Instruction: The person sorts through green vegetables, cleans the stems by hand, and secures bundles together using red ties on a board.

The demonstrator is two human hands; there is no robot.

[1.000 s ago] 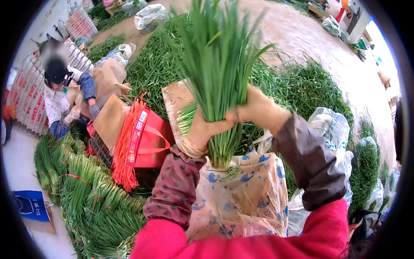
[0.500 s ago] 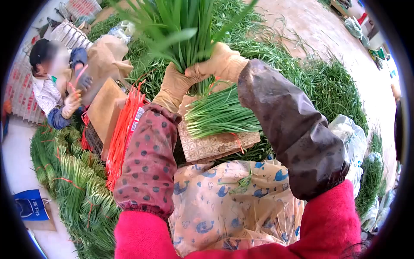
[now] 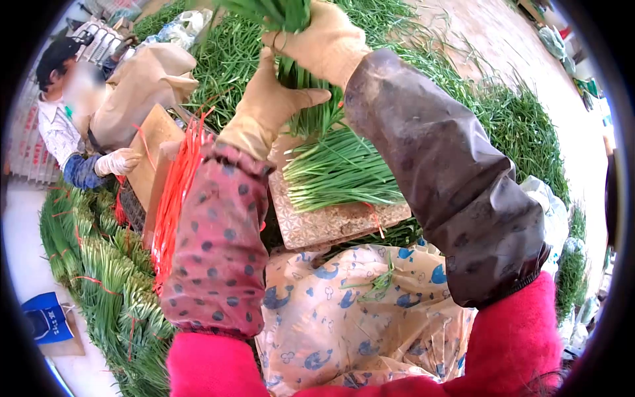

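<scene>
Both my hands wear tan gloves. My right hand (image 3: 324,41) is closed around a bunch of garlic chives (image 3: 286,12) at the top of the view, its upper leaves cut off by the frame edge. Just below and to the left, my left hand (image 3: 268,99) is open, thumb stretched out to the right, in front of the hanging greens (image 3: 307,118). Under the hands, another pile of garlic chives (image 3: 340,169) lies on a patterned board (image 3: 304,228), its pale ends toward the lower left. A red tie (image 3: 375,215) sticks out at the board's front edge.
Red plastic strips (image 3: 177,198) hang beside a cardboard piece (image 3: 151,145) on the left. Tied chive bundles (image 3: 109,291) are stacked at lower left. Loose greens (image 3: 503,132) spread behind and right. A whale-print plastic sheet (image 3: 331,317) covers my lap. A co-worker (image 3: 63,112) sits at left.
My right hand has lifted slightly with the chives, which moved up out of view. My left hand has let go and opened. The co-worker's gloved hand has lowered to the cardboard.
</scene>
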